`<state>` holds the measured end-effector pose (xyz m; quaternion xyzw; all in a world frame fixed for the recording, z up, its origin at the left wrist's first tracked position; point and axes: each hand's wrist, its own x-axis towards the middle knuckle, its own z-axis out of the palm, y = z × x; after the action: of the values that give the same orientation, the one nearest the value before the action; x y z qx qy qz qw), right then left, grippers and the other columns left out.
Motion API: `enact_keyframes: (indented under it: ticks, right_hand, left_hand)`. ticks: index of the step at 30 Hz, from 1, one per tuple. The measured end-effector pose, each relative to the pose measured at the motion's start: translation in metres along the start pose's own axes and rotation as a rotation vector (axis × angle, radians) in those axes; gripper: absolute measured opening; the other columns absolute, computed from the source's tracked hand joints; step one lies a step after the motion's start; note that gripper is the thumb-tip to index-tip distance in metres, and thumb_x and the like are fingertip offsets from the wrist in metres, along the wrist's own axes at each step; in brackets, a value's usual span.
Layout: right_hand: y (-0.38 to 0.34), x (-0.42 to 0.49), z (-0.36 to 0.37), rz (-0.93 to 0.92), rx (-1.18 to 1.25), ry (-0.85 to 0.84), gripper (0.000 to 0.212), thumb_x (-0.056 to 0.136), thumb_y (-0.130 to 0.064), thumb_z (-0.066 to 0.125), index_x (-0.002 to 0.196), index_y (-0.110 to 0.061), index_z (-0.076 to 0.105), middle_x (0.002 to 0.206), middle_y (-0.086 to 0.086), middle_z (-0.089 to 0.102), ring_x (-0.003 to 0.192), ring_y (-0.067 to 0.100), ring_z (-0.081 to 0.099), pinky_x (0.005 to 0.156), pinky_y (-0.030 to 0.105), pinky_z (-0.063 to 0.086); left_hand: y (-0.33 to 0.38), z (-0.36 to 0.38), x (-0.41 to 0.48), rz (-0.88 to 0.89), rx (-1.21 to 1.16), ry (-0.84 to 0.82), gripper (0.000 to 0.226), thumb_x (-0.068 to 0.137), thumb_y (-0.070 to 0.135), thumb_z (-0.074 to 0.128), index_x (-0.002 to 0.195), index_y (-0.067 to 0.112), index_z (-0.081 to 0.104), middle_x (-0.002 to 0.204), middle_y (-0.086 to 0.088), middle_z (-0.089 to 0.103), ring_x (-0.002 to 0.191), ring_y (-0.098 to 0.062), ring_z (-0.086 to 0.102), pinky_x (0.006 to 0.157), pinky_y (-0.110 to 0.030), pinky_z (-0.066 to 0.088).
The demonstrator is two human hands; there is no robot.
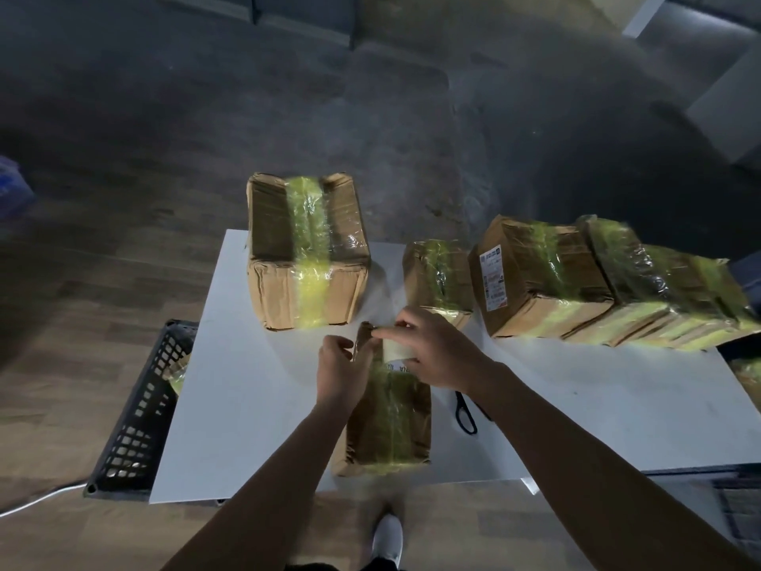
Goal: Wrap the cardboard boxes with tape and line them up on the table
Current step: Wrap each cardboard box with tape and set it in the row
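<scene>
Gripping the far end of the near box (pixel 389 422), the left hand (pixel 341 366) curls its fingers round it while the right hand (pixel 432 352) pinches tape (pixel 396 351) there. At least four more taped boxes (pixel 309 249) stand far along the white worktop (pixel 247 385). One pair of scissors (pixel 465 416) lies just right.

Desk (pixel 247 405): large box (pixel 306 249) rear left, small box (pixel 438 274) rear centre, further boxes (pixel 547 282) rear right. Front box (pixel 391 426) at near edge, scissors (pixel 465 418) right of it. Crate (pixel 136 426) left of desk.
</scene>
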<state>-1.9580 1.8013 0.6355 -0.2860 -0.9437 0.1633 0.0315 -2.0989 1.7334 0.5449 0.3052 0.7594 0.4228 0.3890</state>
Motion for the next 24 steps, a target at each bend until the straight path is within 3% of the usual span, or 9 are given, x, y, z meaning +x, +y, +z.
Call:
enact_keyframes:
  ticks: [5, 9, 12, 14, 17, 19, 20, 22, 24]
  right_hand:
    - [0.018, -0.021, -0.004, 0.094, 0.173, -0.087, 0.073, 0.082, -0.009, 0.065, 0.145, -0.034, 0.037, 0.107, 0.006, 0.056, 0.092, 0.023, 0.057, 0.070, 0.038, 0.053]
    - [0.026, -0.032, -0.015, 0.060, 0.055, -0.041, 0.070, 0.077, -0.008, 0.065, 0.141, -0.030, 0.048, 0.078, -0.005, 0.048, 0.066, 0.009, 0.045, 0.061, 0.029, 0.042]
    - [0.032, -0.038, -0.022, 0.052, -0.045, -0.036, 0.064, 0.076, -0.010, 0.063, 0.137, -0.030, 0.054, 0.076, -0.009, 0.040, 0.066, 0.009, 0.039, 0.071, 0.030, 0.042]
    - [0.030, -0.037, -0.020, 0.045, -0.083, -0.024, 0.061, 0.078, -0.011, 0.060, 0.136, -0.029, 0.055, 0.078, -0.007, 0.040, 0.069, 0.012, 0.040, 0.076, 0.031, 0.037]
    - [0.029, -0.033, -0.014, 0.049, -0.121, -0.015, 0.056, 0.081, -0.012, 0.060, 0.135, -0.025, 0.055, 0.089, 0.001, 0.052, 0.076, 0.019, 0.050, 0.080, 0.033, 0.039]
    - [0.032, -0.033, -0.010, 0.048, -0.108, -0.001, 0.056, 0.080, -0.011, 0.061, 0.135, -0.024, 0.056, 0.094, 0.004, 0.055, 0.075, 0.020, 0.053, 0.072, 0.030, 0.039]
    - [0.035, -0.033, -0.009, 0.056, -0.071, 0.004, 0.059, 0.080, -0.010, 0.062, 0.136, -0.027, 0.054, 0.093, 0.004, 0.054, 0.072, 0.019, 0.052, 0.066, 0.029, 0.040]
    - [0.038, -0.036, -0.005, 0.067, 0.060, 0.001, 0.066, 0.082, -0.008, 0.063, 0.141, -0.034, 0.047, 0.095, 0.004, 0.051, 0.068, 0.018, 0.051, 0.055, 0.030, 0.044]
    - [0.038, -0.040, -0.002, 0.094, 0.214, 0.016, 0.073, 0.082, -0.007, 0.064, 0.142, -0.042, 0.040, 0.105, 0.003, 0.051, 0.080, 0.018, 0.056, 0.060, 0.030, 0.052]
  left_hand:
    - [-0.005, -0.003, 0.003, -0.003, 0.139, 0.012, 0.035, 0.088, 0.044, 0.063, 0.103, 0.018, 0.045, 0.092, 0.001, 0.056, 0.075, -0.012, 0.055, 0.057, -0.028, 0.040]
    - [-0.001, -0.003, 0.002, -0.014, 0.180, 0.008, 0.037, 0.087, 0.047, 0.064, 0.102, 0.020, 0.043, 0.096, 0.001, 0.056, 0.079, -0.015, 0.054, 0.063, -0.030, 0.040]
    - [0.004, -0.003, -0.003, 0.040, 0.251, 0.060, 0.037, 0.088, 0.045, 0.065, 0.104, 0.018, 0.044, 0.098, 0.003, 0.053, 0.081, -0.016, 0.052, 0.066, -0.031, 0.039]
    - [0.010, -0.003, -0.008, 0.318, 0.469, 0.154, 0.029, 0.090, 0.031, 0.066, 0.107, 0.012, 0.052, 0.100, -0.001, 0.051, 0.086, -0.019, 0.050, 0.066, -0.033, 0.038]
    - [0.017, 0.000, -0.020, 0.921, 0.710, 0.147, 0.025, 0.080, 0.005, 0.072, 0.103, 0.006, 0.066, 0.100, -0.012, 0.063, 0.087, -0.028, 0.060, 0.067, -0.037, 0.049]
    - [0.012, 0.001, -0.031, 1.024, 0.701, 0.034, 0.034, 0.081, 0.012, 0.071, 0.113, 0.005, 0.066, 0.113, -0.014, 0.065, 0.101, -0.031, 0.064, 0.082, -0.040, 0.054]
    - [0.007, 0.002, -0.036, 0.969, 0.716, -0.044, 0.043, 0.087, 0.023, 0.066, 0.125, 0.004, 0.060, 0.127, -0.015, 0.061, 0.116, -0.032, 0.059, 0.096, -0.041, 0.049]
    - [-0.004, -0.001, -0.041, 0.833, 0.839, -0.186, 0.067, 0.096, 0.047, 0.045, 0.149, 0.007, 0.034, 0.154, -0.012, 0.034, 0.144, -0.027, 0.029, 0.119, -0.041, 0.023]
    - [-0.008, -0.005, -0.038, 0.789, 0.968, -0.266, 0.079, 0.096, 0.060, 0.025, 0.155, 0.010, 0.010, 0.162, -0.008, 0.009, 0.150, -0.020, 0.002, 0.122, -0.036, 0.003]
